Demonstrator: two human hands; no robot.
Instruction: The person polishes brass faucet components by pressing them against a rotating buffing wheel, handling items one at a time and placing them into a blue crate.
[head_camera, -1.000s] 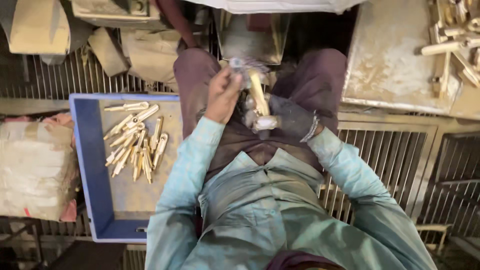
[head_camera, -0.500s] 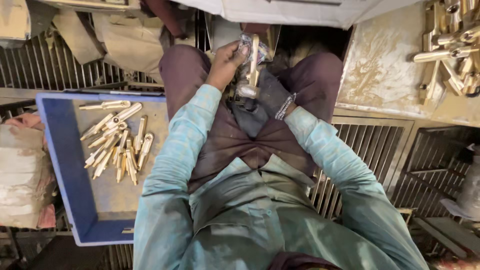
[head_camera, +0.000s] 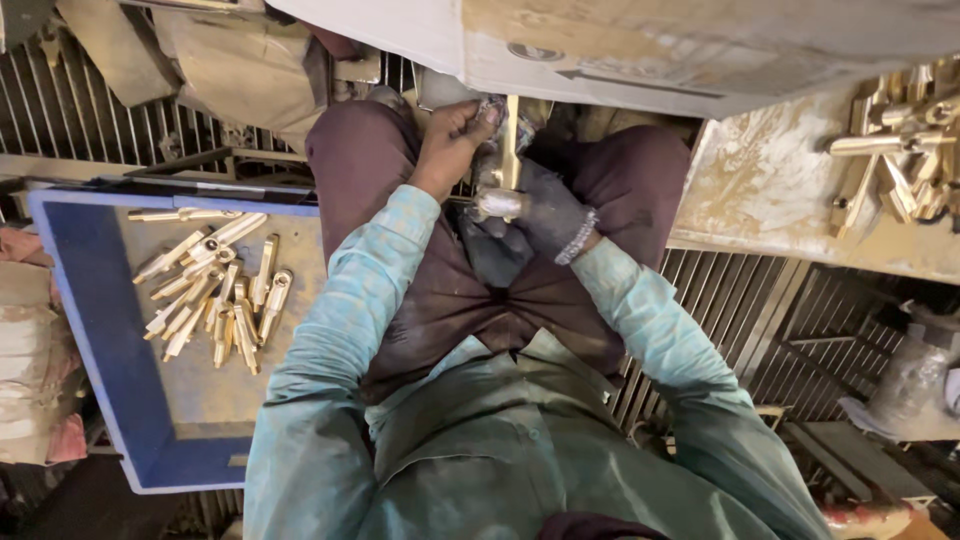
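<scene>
Both hands have carried the brass fitting (head_camera: 507, 165) from above the lap forward (now beneath the machine's front edge (head_camera: 600, 85)).

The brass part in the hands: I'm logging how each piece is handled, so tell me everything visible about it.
The brass part is a long, slim, golden metal piece with a rounded, shinier silver-looking knob at its near end. It stands roughly upright between the person's knees, its far end reaching under the pale machine housing. The bare left hand pinches its upper stretch with a rag; the dark-gloved right hand cups the knob end. Finer detail is too small to tell.
</scene>
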